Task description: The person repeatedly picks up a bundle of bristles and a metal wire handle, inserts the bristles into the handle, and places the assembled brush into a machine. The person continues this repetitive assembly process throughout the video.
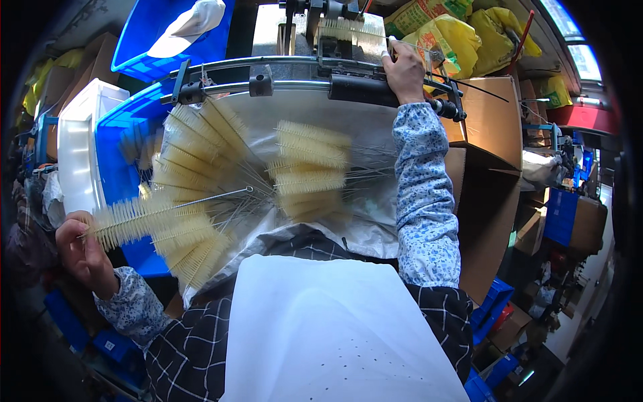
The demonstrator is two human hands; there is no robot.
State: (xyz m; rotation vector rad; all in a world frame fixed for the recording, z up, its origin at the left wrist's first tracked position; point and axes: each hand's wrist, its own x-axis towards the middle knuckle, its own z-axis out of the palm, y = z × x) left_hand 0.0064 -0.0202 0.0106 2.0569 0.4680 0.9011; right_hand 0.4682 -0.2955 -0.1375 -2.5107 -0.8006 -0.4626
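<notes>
Blurring brushes (311,171), right hand's (404,72) fingertips hidden behind machine (341,40).

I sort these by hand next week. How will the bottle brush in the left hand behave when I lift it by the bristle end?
The bottle brush in the left hand probably feels light: thin wire stem, airy pale bristles. The long stem may flex or wobble. Bristles likely squash, so grip could feel springy.

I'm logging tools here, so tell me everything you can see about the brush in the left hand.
The brush is a long bottle-type brush: a thick cylinder of pale cream bristles on a thin twisted metal wire stem. It lies nearly level, tilted slightly up to the right, with its bare wire pointing right. The left hand grips its bristle end. It hangs over a fan of similar brushes.
</notes>
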